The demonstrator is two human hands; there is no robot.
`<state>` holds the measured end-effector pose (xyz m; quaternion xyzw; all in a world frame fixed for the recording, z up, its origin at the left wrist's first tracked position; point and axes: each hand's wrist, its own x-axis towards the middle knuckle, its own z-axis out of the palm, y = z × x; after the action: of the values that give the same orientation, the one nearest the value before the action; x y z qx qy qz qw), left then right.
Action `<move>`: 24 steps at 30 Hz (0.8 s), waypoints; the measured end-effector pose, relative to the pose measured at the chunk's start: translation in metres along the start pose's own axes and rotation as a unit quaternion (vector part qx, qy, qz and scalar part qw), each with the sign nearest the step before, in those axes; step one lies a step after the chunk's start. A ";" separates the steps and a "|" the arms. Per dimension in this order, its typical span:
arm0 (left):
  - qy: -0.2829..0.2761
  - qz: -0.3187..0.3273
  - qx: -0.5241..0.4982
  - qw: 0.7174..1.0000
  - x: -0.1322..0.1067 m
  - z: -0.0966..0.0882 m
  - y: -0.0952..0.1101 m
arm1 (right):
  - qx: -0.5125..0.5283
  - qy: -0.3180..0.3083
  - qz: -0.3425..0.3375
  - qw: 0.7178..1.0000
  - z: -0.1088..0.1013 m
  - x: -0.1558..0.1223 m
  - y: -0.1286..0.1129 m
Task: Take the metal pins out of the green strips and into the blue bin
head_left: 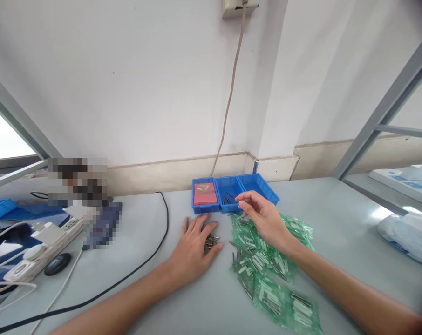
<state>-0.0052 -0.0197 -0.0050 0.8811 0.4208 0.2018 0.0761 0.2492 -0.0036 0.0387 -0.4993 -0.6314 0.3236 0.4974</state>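
Observation:
My left hand lies on the table with its fingers spread, curved around a small pile of thin metal pin-like parts. Raised over the green bags, my right hand has thumb and forefinger pinched together beside the middle blue bin. What the pinch holds, if anything, is too small to make out. A few dark pin-like parts lie in that bin. Below my right hand spread several green plastic bags with metal parts and white pieces in them.
A left blue bin holds a red sheet, and a right blue bin adjoins the middle one. On the left are a black cable, a power strip and a black mouse-like object. A plastic-wrapped bundle lies far right.

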 end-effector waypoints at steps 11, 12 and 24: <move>-0.051 0.093 -0.080 0.991 0.006 -0.008 -0.002 | 0.022 0.035 0.004 0.999 -0.001 0.002 0.001; -0.058 0.107 -0.073 0.990 0.008 -0.011 -0.001 | 0.024 0.038 0.003 0.999 -0.001 0.002 0.001; -0.082 0.118 -0.021 0.989 0.022 -0.017 0.007 | 0.019 0.024 -0.010 0.999 0.000 0.000 0.001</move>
<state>0.0050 -0.0084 0.0191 0.9364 0.3019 0.1454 0.1042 0.2496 -0.0039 0.0381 -0.4914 -0.6180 0.3182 0.5248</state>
